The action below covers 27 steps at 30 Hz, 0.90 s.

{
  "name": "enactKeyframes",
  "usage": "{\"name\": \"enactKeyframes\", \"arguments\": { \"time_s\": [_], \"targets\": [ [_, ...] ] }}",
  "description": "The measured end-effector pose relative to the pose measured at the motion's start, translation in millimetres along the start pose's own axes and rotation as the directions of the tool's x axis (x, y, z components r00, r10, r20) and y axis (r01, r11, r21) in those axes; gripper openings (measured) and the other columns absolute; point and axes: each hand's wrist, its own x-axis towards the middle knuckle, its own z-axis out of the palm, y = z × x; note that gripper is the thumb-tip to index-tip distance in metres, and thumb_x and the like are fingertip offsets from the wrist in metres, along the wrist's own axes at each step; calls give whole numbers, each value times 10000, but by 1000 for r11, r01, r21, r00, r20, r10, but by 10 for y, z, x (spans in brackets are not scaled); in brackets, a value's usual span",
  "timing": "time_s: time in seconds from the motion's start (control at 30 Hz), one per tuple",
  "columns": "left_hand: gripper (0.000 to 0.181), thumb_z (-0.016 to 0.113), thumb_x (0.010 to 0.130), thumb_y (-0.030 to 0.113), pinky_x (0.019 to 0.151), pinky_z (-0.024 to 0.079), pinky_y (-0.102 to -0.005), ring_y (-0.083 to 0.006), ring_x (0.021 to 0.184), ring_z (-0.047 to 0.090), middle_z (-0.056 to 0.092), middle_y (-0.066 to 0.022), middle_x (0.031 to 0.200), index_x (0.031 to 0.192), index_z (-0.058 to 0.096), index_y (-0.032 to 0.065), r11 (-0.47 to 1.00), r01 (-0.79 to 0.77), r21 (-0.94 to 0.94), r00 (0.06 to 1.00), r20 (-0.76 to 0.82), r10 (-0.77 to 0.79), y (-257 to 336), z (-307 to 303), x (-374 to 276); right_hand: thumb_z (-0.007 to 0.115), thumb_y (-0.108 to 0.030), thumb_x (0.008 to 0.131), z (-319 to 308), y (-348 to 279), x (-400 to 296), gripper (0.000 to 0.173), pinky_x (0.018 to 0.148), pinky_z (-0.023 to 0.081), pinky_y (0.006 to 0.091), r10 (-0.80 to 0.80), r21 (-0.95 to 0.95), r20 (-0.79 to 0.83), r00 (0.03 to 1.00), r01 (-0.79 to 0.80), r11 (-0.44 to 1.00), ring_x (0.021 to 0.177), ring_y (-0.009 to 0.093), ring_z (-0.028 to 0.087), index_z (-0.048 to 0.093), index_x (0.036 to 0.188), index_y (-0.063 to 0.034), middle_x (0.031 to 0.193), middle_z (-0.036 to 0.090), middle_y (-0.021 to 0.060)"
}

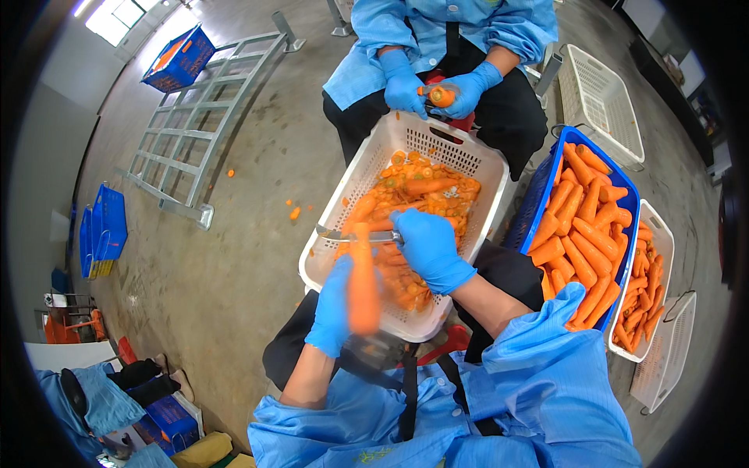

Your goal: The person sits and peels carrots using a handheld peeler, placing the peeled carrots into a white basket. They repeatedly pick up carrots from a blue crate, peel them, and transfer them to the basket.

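A blue glove covers my left hand [333, 310], which holds a large carrot [364, 292], blurred by motion, with its narrow end pointing away from me. My right hand [430, 248], gloved too, grips a knife [368, 235]; the handle is mostly hidden in the fist. The metal blade lies across the narrow end of the carrot. Both hands are over a white perforated plastic basket [320, 260]. Inside it lie carrot trimmings [430, 175], round end slices and several longer carrot pieces.
Opposite sits a co-worker, whose gloved hands [433, 88] hold a carrot and a tool. To my right stand a blue crate [629, 234] of smooth carrots, a white basket [661, 231] of smaller carrots and a white basket [591, 93]. A metal rack [196, 134] lies left.
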Motion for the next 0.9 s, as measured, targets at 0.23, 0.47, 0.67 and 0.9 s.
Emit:
{"name": "enactKeyframes", "arguments": {
  "time_s": [0.23, 0.47, 0.67, 0.9],
  "targets": [
    [428, 569, 927, 326, 701, 532, -317, -201, 790, 616, 602, -118, 981, 1220, 491, 25, 915, -178, 362, 984, 34, 178, 4, 45, -157, 595, -173, 796, -84, 135, 67, 111, 628, 479, 468, 351, 108, 227, 908, -382, 918, 721, 342, 615, 605, 828, -67, 780, 613, 149],
    [459, 574, 923, 259, 802, 479, -262, -143, 944, 559, 551, -94, 1115, 1284, 441, 9, 798, -205, 567, 961, -38, 274, -13, -103, -14, 631, -153, 788, -82, -33, 34, 263, 649, 502, 399, -19, 266, -26, 999, 25, 964, 757, 298, 633, 642, 1051, -162, 836, 637, 87],
    [489, 559, 931, 224, 879, 428, -253, -120, 1018, 499, 523, -90, 1177, 1332, 404, -10, 756, -188, 627, 964, -28, 264, -52, -168, -56, 636, -148, 768, -47, -65, 10, 139, 598, 484, 427, 16, 44, 45, 999, -18, 999, 712, 311, 629, 635, 904, -122, 799, 633, 109],
    [482, 568, 936, 235, 865, 455, -279, -125, 1014, 530, 541, -77, 1173, 1323, 414, -6, 838, -290, 462, 943, -8, 331, -2, -38, -148, 626, -222, 804, -59, 55, 55, 181, 621, 495, 442, 296, 155, 193, 936, -327, 932, 686, 332, 641, 654, 856, -51, 782, 640, 200]
  ]
}}
